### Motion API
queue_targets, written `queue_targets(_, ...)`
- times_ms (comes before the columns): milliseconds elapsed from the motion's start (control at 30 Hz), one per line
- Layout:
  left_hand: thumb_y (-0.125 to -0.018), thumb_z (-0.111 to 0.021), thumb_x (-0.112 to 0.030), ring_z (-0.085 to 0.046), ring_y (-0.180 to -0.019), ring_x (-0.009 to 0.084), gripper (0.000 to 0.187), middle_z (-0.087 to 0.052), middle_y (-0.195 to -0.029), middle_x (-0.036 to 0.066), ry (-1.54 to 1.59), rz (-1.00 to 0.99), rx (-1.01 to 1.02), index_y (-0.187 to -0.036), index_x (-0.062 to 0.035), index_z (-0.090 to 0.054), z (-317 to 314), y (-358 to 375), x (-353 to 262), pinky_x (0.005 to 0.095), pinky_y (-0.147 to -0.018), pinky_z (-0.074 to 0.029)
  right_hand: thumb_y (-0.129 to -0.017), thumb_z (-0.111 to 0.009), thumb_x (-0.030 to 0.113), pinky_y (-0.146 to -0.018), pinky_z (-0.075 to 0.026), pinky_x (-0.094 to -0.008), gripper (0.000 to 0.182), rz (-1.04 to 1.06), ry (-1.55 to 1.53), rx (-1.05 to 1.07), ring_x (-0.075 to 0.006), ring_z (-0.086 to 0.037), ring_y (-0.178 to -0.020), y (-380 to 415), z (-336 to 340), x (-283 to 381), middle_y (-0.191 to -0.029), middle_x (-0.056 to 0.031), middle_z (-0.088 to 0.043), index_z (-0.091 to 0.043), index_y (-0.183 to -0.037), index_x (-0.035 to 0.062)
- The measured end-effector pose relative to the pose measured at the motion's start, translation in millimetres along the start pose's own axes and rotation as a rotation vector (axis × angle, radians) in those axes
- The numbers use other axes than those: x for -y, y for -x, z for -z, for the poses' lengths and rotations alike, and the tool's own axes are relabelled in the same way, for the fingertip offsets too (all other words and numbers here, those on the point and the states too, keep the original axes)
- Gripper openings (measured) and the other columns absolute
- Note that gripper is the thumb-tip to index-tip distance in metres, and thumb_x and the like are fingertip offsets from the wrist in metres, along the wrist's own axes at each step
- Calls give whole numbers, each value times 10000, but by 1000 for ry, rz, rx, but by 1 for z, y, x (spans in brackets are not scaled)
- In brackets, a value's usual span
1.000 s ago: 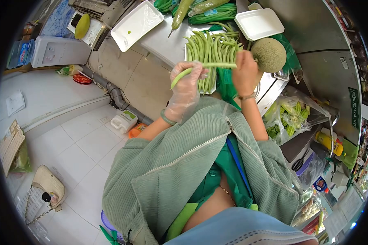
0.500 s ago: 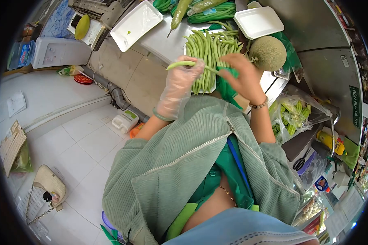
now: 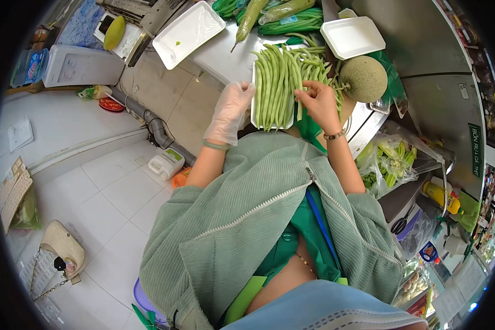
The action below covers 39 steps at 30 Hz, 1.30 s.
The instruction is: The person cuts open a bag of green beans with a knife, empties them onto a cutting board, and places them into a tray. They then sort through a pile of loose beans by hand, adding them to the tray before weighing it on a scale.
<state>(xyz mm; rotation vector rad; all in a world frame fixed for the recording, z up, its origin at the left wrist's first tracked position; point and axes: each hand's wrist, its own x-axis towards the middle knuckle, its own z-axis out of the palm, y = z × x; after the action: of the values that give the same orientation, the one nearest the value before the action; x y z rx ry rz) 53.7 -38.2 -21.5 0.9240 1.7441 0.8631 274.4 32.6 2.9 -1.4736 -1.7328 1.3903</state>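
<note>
Long green beans [image 3: 274,88] lie side by side, lengthwise, on a white foam tray [image 3: 253,122]. My left hand [image 3: 229,110], in a clear plastic glove, is at the tray's left edge with its fingers closed; what they hold, if anything, is too small to tell. Bare, my right hand [image 3: 320,104] pinches a green bean at the right side of the laid-out beans. More loose beans [image 3: 313,69] lie just beyond the right hand's fingers. Green plastic [image 3: 309,127] shows below that hand.
A netted melon [image 3: 363,78] and an empty white tray [image 3: 353,37] are at the right. Another white tray [image 3: 188,34] sits at the upper left, near long green gourds [image 3: 249,21]. Bagged greens [image 3: 389,162] stand lower right. A metal cabinet [image 3: 451,110] borders the right side.
My left hand no longer has the bean it held above the tray and has moved left to the tray's edge. My right hand has lowered, its fingers now pinched on a bean.
</note>
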Motion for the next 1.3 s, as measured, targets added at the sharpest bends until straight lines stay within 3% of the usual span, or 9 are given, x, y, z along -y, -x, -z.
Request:
queue_targets(100, -919, -556, -286, -580, -634, 136, 373, -618, -678, 71, -208, -62, -10, -922, 74, -653, 0, -3, -4, 323, -648, -485, -780, -729, 160, -546, -468, -270, 352, 30, 62, -40, -125, -579, -541, -2, -7, -11, -677, -80, -673, -639, -1024, -77)
queue_targets(200, -911, -555, -273, -550, -609, 124, 362, -596, -631, 89, -283, -89, -71, -860, 70, -658, -2, -6, 1, 321, -616, -468, -766, -741, 163, -550, -474, -279, 356, 103, 113, -112, -145, -599, -560, -2, -15, -15, -671, -78, -663, -643, -1013, -73)
queue_targets(300, -884, -570, -281, -619, -622, 265, 346, -598, -647, 199, -196, -14, -99, -806, 48, -646, -4, -5, 8, 382, -638, -469, -761, -745, 161, -557, -479, -285, 346, 114, 165, -121, -165, -609, -577, 1, -15, -5, -674, -93, -654, -645, -1001, -67)
queue_targets(400, -893, -560, -249, -548, -576, 115, 343, -598, -635, 94, -224, -39, -143, -843, 79, -647, 3, 7, 6, 313, -582, -461, -758, -745, 155, -566, -487, -301, 337, 175, 225, -114, -185, -614, -580, 4, -17, -4, -685, -111, -654, -645, -990, -67)
queue_targets(533, -900, -562, -243, -586, -619, 97, 330, -618, -670, 62, -158, -6, -156, -859, 70, -658, 13, 4, 26, 282, -570, -489, -745, -742, 121, -595, -498, -330, 317, 197, 224, -61, -230, -615, -599, 4, -27, -2, -684, -131, -635, -644, -980, -68)
queue_targets(633, -910, -553, -245, -586, -632, 93, 320, -625, -700, 43, -118, -12, -145, -869, 54, -657, 10, -3, 36, 268, -570, -513, -758, -744, 123, -564, -486, -298, 313, 305, 297, -48, -190, -593, -575, -2, -39, -10, -669, -106, -627, -645, -989, -64)
queue_targets(833, -920, -539, -240, -591, -633, 100, 315, -616, -714, 51, -106, -32, -155, -881, 57, -639, 6, 1, 34, 274, -571, -532, -755, -725, 100, -601, -488, -368, 299, 384, 439, -54, -289, -594, -601, -2, -46, -9, -679, -144, -611, -641, -992, -62)
queue_targets(1233, -925, -549, -275, -592, -597, 110, 335, -612, -703, 46, -162, -5, -145, -887, 44, -644, 12, 5, 28, 264, -555, -510, -785, -700, 113, -596, -483, -389, 265, 376, 385, -52, -320, -600, -614, -4, -49, -14, -681, -168, -607, -628, -974, -59)
queue_targets(1300, -891, -562, -273, -600, -595, 168, 330, -620, -672, 106, -113, 18, -176, -848, 43, -649, 9, 3, 30, 308, -589, -485, -794, -687, 131, -636, -489, -427, 246, 347, 390, -27, -360, -607, -668, -4, -49, -12, -706, -193, -614, -605, -937, -51)
